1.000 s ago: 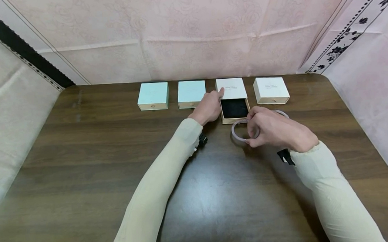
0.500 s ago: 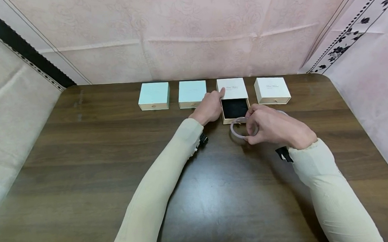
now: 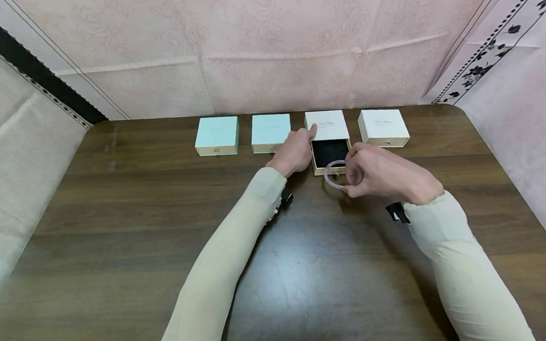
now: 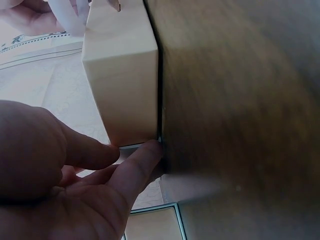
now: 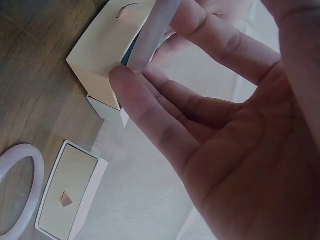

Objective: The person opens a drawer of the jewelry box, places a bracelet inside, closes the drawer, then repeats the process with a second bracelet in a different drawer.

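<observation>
A pale lilac bangle [image 3: 330, 179] is pinched between the thumb and fingers of my right hand [image 3: 386, 174]. In the head view it overlaps the front of a pulled-out drawer [image 3: 330, 170]. Black padding [image 3: 330, 152] lines that drawer, which belongs to a white box [image 3: 325, 124]. My left hand [image 3: 295, 151] holds this box at its left side, thumb near the top. The right wrist view shows the held bangle [image 5: 154, 37] close to the drawer front [image 5: 107, 40]. In the left wrist view, my left fingers [image 4: 142, 162] lie against the box's rear part.
Two mint boxes [image 3: 216, 135] [image 3: 270, 132] stand left of the white box; another white box [image 3: 383, 127] stands to its right. A second lilac bangle [image 5: 39, 185] lies on the wooden table [image 3: 165, 250], hidden behind my right hand in the head view. Patterned cloth [image 3: 270, 45] hangs behind.
My right hand has moved slightly away from me and left, bringing the bangle up over the drawer's front edge. My left hand and the boxes have stayed in place.
</observation>
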Motion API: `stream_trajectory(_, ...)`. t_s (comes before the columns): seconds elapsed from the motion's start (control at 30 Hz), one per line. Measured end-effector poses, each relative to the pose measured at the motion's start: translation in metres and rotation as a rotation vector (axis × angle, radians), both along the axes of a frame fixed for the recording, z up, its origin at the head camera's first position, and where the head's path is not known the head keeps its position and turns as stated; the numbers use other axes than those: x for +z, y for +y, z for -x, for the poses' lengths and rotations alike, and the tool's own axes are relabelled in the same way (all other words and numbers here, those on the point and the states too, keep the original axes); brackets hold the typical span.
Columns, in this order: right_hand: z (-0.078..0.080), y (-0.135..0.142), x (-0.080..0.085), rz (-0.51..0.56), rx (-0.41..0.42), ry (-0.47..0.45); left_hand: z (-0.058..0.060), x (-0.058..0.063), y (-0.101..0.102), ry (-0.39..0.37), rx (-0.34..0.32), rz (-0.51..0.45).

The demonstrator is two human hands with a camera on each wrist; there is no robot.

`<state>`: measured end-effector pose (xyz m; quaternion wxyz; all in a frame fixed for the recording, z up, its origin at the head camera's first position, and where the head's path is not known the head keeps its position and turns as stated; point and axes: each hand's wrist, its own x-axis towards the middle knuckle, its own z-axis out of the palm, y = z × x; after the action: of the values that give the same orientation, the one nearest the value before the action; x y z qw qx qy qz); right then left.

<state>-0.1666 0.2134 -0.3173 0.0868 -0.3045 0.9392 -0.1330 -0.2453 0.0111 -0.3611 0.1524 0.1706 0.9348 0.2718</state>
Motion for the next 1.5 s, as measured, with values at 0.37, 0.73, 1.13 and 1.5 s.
stream_trajectory(0.37, 0.005, -0.001, -0.002, 0.016, 0.0, 0.015, -0.001, 0.0, 0.0, -0.002, 0.01, -0.013)
stream_trajectory(0.73, 0.01, -0.002, -0.003, 0.016, -0.041, 0.02, -0.002, -0.002, 0.0, -0.006, 0.009, -0.017)
stream_trajectory(1.13, 0.012, -0.001, -0.002, 0.02, -0.072, 0.014, -0.003, -0.001, 0.001, 0.006, 0.006, -0.02)
stream_trajectory(1.5, 0.015, -0.003, -0.002, 0.02, -0.098, -0.002, 0.0, -0.002, 0.0, 0.017, 0.007, -0.02)
